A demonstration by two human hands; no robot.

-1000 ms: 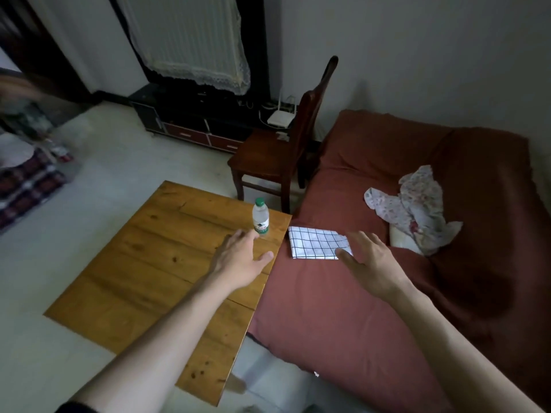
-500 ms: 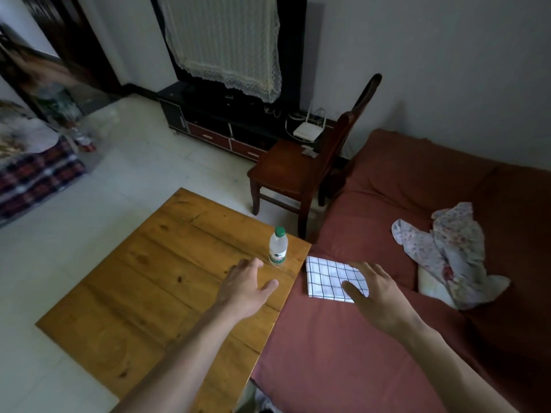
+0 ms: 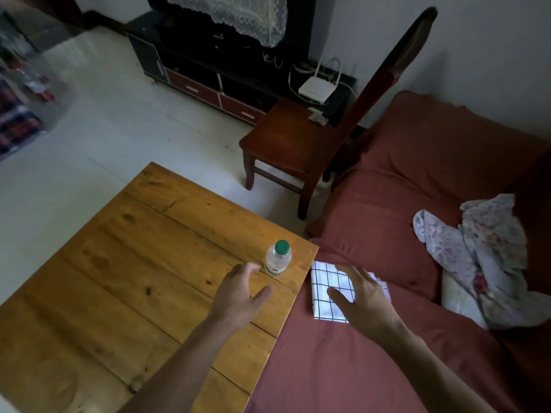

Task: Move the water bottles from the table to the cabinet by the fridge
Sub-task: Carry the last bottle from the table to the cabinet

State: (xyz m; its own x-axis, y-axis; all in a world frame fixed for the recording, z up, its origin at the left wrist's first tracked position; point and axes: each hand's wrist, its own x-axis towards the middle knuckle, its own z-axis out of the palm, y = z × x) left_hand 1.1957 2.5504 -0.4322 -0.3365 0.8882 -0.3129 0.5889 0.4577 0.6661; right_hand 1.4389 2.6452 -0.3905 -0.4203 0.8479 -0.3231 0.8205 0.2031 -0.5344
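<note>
— Green cap, clear plastic: is that the only water bottle (image 3: 277,259) out?

— The only one I can see. It stands upright on the wooden worktop (image 3: 125,263), close to the corner nearest the bed (image 3: 387,234).

— Where is the left hand (image 3: 240,293)?

— Stretched out over the worktop, just short of the bottle. Its fingers (image 3: 247,268) are straight and slightly spread, the thumb held out to the side, with nothing in them. The fingertips come very near the bottle's base; whether they touch it, I cannot tell.

— And the right hand (image 3: 365,296)?

— It is over the bed, above a folded white cloth with a dark grid pattern (image 3: 325,289). Its fingers are loosely spread too, and it holds nothing. I cannot say if the palm rests on the cloth or hangs over it.

— What lies around?

— The bed has a reddish-brown cover, and a crumpled flowered garment (image 3: 483,251) lies farther across it. A dark wooden chair (image 3: 301,144) stands between the worktop and a low black TV stand (image 3: 208,70). A white router (image 3: 314,89) sits at the stand's end, and a lace cloth (image 3: 238,13) hangs above it. The floor (image 3: 104,123) is pale tile.
</note>
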